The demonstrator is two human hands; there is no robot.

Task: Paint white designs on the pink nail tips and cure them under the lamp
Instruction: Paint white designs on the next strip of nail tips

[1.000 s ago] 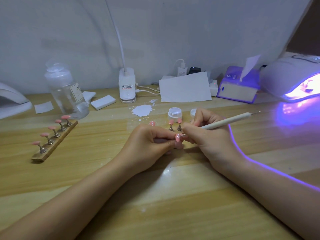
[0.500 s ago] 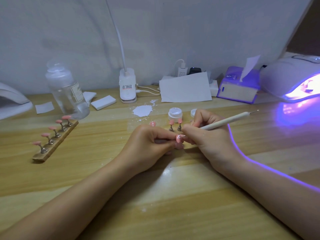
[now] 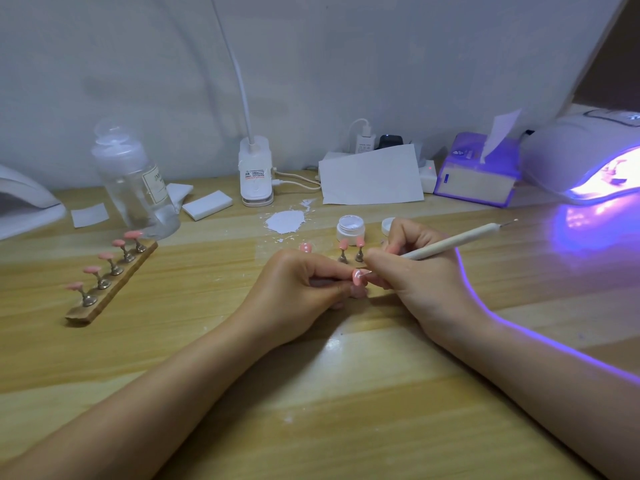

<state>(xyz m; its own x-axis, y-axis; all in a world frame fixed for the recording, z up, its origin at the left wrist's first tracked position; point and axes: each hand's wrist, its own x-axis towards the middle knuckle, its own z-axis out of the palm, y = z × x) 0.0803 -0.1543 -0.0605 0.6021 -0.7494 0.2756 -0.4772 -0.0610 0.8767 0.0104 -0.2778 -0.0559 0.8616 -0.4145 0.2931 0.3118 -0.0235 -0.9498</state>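
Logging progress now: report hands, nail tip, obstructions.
Left hand grips pink nail tip by its stand. Right hand grips dotting pen, point at the tip. Nothing in the way. Lamp lit.

The left hand (image 3: pixel 298 289) pinches a pink nail tip (image 3: pixel 357 276) on its stand; the right hand (image 3: pixel 415 275) grips a white dotting pen (image 3: pixel 450 242), its point at the tip. Behind stand a paint jar (image 3: pixel 350 227) and, far right, the lit curing lamp (image 3: pixel 588 157).

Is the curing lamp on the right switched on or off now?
On. The lamp glows bright purple-white in its opening, and violet light falls on the table before it.
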